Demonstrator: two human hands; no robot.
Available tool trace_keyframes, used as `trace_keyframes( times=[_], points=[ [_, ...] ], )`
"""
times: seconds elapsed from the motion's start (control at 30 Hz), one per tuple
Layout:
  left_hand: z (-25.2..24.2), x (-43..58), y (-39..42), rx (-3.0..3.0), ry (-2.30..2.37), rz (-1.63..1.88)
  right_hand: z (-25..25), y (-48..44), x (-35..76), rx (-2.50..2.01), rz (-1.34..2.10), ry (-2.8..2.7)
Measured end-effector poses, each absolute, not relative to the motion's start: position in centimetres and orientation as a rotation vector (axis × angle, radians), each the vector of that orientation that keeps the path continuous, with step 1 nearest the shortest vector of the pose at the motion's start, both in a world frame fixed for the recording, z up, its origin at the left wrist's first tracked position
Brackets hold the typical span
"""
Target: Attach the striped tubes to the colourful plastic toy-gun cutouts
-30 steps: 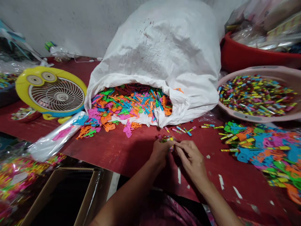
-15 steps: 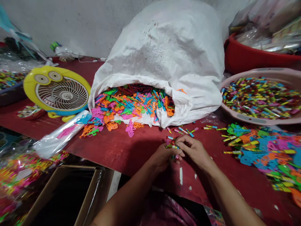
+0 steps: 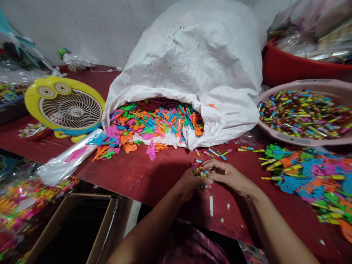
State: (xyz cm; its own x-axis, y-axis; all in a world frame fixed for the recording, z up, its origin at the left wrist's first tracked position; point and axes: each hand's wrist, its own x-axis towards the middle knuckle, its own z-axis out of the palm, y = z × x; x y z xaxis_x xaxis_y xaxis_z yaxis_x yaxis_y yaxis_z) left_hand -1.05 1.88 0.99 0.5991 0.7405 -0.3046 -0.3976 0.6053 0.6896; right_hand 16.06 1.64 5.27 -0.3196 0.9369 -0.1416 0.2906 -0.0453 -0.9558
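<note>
My left hand point(image 3: 194, 182) is closed round a bunch of small colourful tubes point(image 3: 202, 172) above the red tabletop. From the other side my right hand point(image 3: 224, 173) curls its fingers against the same bunch, thumb and fingertips on the tubes. Just beyond the hands a few loose tubes point(image 3: 214, 152) lie on the table. Right of them a flat pile of coloured plastic pieces point(image 3: 297, 172), orange, blue, pink and green, has yellow tubes among it. Behind the hands a big white sack point(image 3: 192, 55) lies with its mouth toward me, spilling similar plastic pieces point(image 3: 154, 121).
A pink basin point(image 3: 302, 141) full of small tubes stands at the right, below a red tub point(image 3: 297, 69) holding clear wrappers. At the left are a yellow fan point(image 3: 33, 95) and a stack of clear bags point(image 3: 66, 161). An open cardboard box point(image 3: 52, 223) sits below the table's edge.
My right hand's fingers have shifted slightly left and spread over the bunch, showing more of the tubes. My left hand keeps its grip at about the same place.
</note>
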Motion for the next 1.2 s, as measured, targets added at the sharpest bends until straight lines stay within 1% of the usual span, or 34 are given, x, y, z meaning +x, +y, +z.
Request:
trace_keyframes(
  times=[0.23, 0.47, 0.6, 0.7, 0.8, 0.97, 1.03, 1.1, 1.2],
  points=[
    [1.5, -1.5, 1.7, 0.648, 0.582, 0.724, 5.5, 2.1, 16.1, -1.276, 1.378, -1.715],
    [1.1, -1.5, 1.9, 0.635, 0.575, 0.721, 4.7, 2.5, 16.0, -1.233, 1.406, -1.603],
    [1.4, -1.6, 1.9, 0.584, 0.634, 0.699, 4.8, 2.7, 16.0, -1.236, 1.35, -1.515],
    [1.6, -1.7, 2.0, 0.523, 0.662, 0.716, 5.0, 2.5, 16.1, -1.277, 1.198, -1.415],
    [1.2, -1.7, 2.1, 0.432, 0.658, 0.76, 5.0, 1.3, 15.6, -1.363, 0.945, -1.369],
    [0.4, -1.2, 2.3, 0.269, 0.573, 0.821, 3.8, -1.7, 13.3, -1.339, 0.478, -1.711],
    [0.4, -1.2, 2.4, 0.248, 0.559, 0.824, 3.1, -2.7, 12.7, -1.299, 0.382, -1.866],
    [0.6, -1.3, 2.5, 0.255, 0.589, 0.817, 2.6, -3.3, 12.6, -1.295, 0.358, -1.989],
    [1.1, -1.5, 2.5, 0.304, 0.674, 0.818, 2.6, -3.6, 12.9, -1.34, 0.28, -2.064]
  ],
)
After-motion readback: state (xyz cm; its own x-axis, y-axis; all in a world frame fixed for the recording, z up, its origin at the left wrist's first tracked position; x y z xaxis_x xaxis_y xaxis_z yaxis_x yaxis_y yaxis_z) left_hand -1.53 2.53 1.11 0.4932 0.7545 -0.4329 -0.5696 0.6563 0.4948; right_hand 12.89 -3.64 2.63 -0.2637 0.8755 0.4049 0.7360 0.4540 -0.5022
